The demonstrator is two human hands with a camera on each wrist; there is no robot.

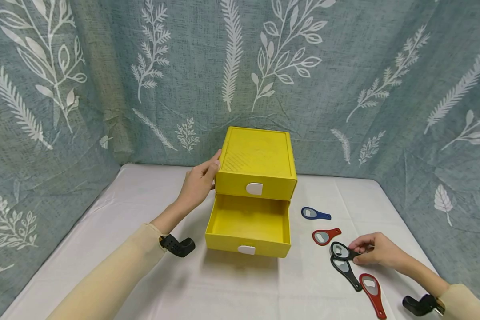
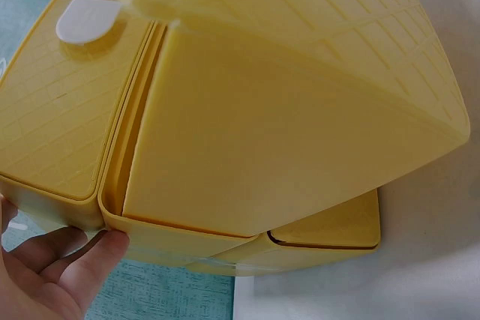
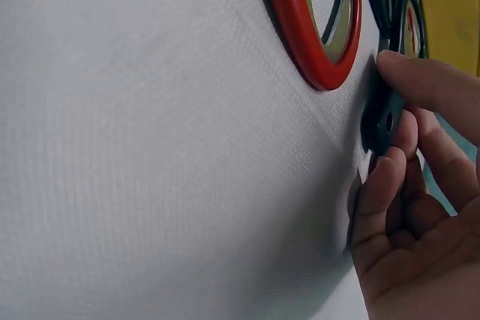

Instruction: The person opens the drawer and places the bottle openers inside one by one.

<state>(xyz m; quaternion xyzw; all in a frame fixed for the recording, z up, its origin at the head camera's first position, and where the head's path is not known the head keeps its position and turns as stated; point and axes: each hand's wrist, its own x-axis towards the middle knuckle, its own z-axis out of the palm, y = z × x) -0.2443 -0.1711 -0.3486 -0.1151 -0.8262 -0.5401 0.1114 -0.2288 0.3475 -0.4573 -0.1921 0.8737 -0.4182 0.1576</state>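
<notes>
A yellow two-drawer box (image 1: 258,151) stands on the table, its upper drawer shut and its lower drawer (image 1: 224,243) pulled out and bare inside. My left hand (image 1: 196,186) rests against the box's left side, fingertips touching the wall in the left wrist view. At the right, my right hand (image 1: 386,254) pinches the handle of a black bottle opener (image 1: 339,250) between thumb and fingers. The round head of that opener overlaps a second black bottle opener (image 1: 349,274). Nearer the front lies a red bottle opener (image 1: 376,298).
Farther back on the white tablecloth (image 1: 164,289) are another red bottle opener (image 1: 322,237) and a blue bottle opener (image 1: 310,213), both right of the drawer. A patterned blue-green curtain (image 1: 200,66) hangs behind and at both sides of the table.
</notes>
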